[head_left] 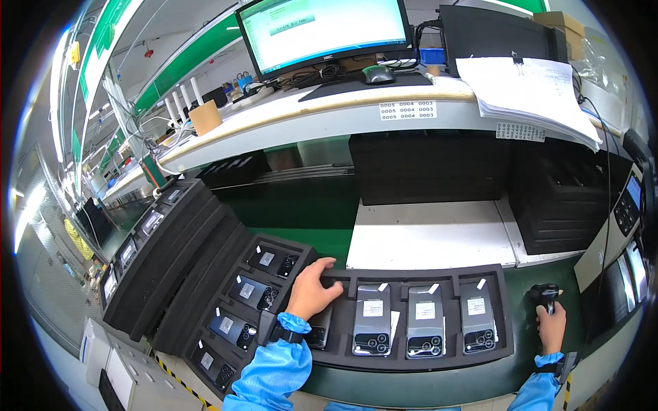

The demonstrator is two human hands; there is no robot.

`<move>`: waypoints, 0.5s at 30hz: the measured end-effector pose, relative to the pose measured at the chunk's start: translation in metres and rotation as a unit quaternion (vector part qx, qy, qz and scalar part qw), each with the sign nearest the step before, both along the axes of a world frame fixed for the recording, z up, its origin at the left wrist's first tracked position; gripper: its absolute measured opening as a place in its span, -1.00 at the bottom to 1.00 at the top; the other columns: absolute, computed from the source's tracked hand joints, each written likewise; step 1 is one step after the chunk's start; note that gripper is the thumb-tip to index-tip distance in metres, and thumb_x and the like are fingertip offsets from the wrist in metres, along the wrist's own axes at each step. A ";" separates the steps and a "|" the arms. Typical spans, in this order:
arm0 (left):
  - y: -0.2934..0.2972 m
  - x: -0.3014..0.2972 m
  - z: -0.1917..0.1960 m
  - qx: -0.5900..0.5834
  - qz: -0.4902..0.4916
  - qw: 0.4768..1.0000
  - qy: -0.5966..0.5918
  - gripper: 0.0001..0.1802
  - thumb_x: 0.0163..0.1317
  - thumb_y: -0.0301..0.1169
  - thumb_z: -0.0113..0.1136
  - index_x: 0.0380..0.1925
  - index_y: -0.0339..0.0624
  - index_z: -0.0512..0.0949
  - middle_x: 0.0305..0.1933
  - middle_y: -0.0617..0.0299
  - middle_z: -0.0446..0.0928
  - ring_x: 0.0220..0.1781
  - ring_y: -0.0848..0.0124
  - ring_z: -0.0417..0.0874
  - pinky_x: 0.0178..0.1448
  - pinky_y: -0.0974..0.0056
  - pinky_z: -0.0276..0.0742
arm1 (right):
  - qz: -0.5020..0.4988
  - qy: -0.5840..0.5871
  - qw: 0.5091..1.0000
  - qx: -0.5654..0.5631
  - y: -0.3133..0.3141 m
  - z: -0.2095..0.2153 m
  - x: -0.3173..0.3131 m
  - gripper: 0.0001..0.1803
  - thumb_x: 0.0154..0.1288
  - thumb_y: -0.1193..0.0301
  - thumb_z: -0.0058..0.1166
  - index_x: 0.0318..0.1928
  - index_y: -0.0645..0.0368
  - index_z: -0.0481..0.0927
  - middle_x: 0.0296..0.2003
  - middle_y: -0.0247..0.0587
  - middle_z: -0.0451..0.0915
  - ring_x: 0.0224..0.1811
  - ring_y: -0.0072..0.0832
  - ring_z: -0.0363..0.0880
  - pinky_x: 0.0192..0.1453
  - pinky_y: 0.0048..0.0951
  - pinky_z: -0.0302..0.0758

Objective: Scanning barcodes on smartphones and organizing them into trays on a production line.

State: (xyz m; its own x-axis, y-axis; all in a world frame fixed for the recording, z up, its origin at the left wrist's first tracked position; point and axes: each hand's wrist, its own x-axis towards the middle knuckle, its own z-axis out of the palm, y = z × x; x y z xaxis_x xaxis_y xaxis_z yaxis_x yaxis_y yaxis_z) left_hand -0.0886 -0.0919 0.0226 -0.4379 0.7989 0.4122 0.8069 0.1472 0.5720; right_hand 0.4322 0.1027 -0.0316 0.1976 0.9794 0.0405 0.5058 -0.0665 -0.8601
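My left hand (pixel 312 289) rests palm down on the left end of a black foam tray (pixel 495 351), covering a dark phone (pixel 319 334) in its leftmost slot. Three more phones (pixel 425 330) lie face down in the slots to the right, each with a white sticker. My right hand (pixel 550 327) grips a black handheld scanner (pixel 543 298) just right of the tray. Both arms wear blue sleeves.
A second foam tray (pixel 274 242) with several dark phones lies at the left, beside stacked black trays (pixel 168 253). A white board (pixel 432 236) lies behind, more black trays (pixel 432 168) beyond. Above, a shelf holds a monitor (pixel 325 31), mouse (pixel 378 74) and clipped papers (pixel 528 92).
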 end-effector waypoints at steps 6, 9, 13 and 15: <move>-0.018 -0.024 -0.012 0.124 -0.045 0.946 -0.296 -0.84 0.22 -0.59 0.21 -0.24 -0.35 0.71 -0.10 0.14 0.74 -0.05 0.44 0.69 0.12 0.34 0.56 | -0.005 -0.001 1.000 0.004 -0.003 0.007 -0.009 -0.80 0.20 0.41 0.23 -0.34 0.31 0.56 -0.61 -0.28 0.53 -0.63 -0.54 0.48 -0.54 -0.41 0.39; -0.016 -0.024 -0.007 0.111 -0.042 0.937 -0.329 -0.86 0.26 -0.59 0.20 -0.24 -0.37 0.69 -0.09 0.15 0.73 -0.07 0.50 0.66 0.11 0.37 0.54 | 0.000 0.003 1.000 0.008 -0.003 0.003 -0.004 -0.81 0.20 0.41 0.22 -0.33 0.31 0.56 -0.61 -0.28 0.53 -0.63 -0.54 0.48 -0.54 -0.41 0.39; -0.013 -0.023 -0.006 0.125 -0.053 0.926 -0.353 -0.88 0.31 -0.58 0.20 -0.22 -0.37 0.69 -0.10 0.15 0.72 -0.04 0.48 0.67 0.16 0.35 0.54 | -0.008 0.000 1.000 -0.006 -0.003 0.007 -0.004 -0.80 0.20 0.39 0.23 -0.32 0.30 0.57 -0.60 -0.29 0.54 -0.63 -0.54 0.48 -0.54 -0.41 0.40; -0.018 -0.023 -0.004 0.124 -0.042 0.926 -0.355 -0.87 0.33 -0.56 0.20 -0.21 -0.37 0.69 -0.11 0.15 0.72 -0.04 0.47 0.68 0.16 0.35 0.54 | 0.001 -0.001 1.000 -0.015 -0.001 0.008 -0.009 -0.79 0.20 0.38 0.23 -0.30 0.30 0.57 -0.60 -0.29 0.54 -0.63 -0.55 0.48 -0.53 -0.42 0.40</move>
State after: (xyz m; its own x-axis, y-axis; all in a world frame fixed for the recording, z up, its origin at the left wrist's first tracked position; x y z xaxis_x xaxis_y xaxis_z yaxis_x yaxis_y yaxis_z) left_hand -0.1120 -0.1099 0.0183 -0.6095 0.7617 0.2198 0.2176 -0.1058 0.9703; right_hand 0.4230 0.1016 -0.0237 0.1960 0.9805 0.0124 0.5078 -0.0907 -0.8567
